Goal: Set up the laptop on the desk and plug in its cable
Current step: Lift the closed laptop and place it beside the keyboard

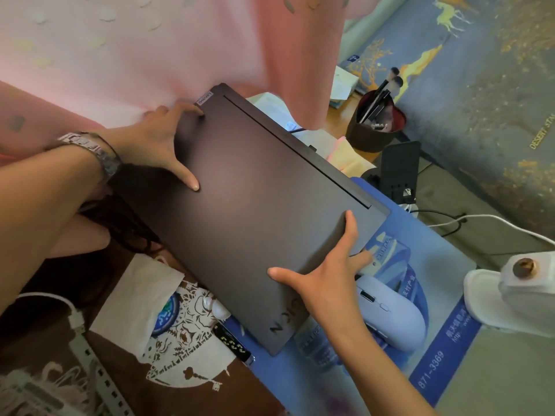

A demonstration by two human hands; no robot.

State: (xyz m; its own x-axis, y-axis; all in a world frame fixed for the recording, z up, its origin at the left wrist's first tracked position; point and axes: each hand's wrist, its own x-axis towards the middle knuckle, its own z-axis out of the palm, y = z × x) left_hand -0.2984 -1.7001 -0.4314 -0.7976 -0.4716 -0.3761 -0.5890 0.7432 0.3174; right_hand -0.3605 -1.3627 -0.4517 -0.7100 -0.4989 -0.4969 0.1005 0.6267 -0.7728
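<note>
A dark grey closed laptop (pixel 255 211) lies tilted across the middle of the view, partly over a blue printed mat (pixel 426 349) on the desk. My left hand (pixel 159 142), with a metal watch on the wrist, grips the laptop's far left corner, thumb on the lid. At the near right edge my right hand (pixel 327 274) grips the laptop, thumb and forefinger spread on the lid and other fingers under it. A white cable (pixel 492 222) runs across the desk at the right; its plug end is not clear.
A white mouse (pixel 393 313) sits on the mat just right of the laptop. A dark cup with brushes (pixel 372 124), a black stand (pixel 399 169) and a white lamp base (pixel 510 295) stand along the right. A pink curtain (pixel 150 49) hangs behind. A power strip (pixel 87 364) lies lower left.
</note>
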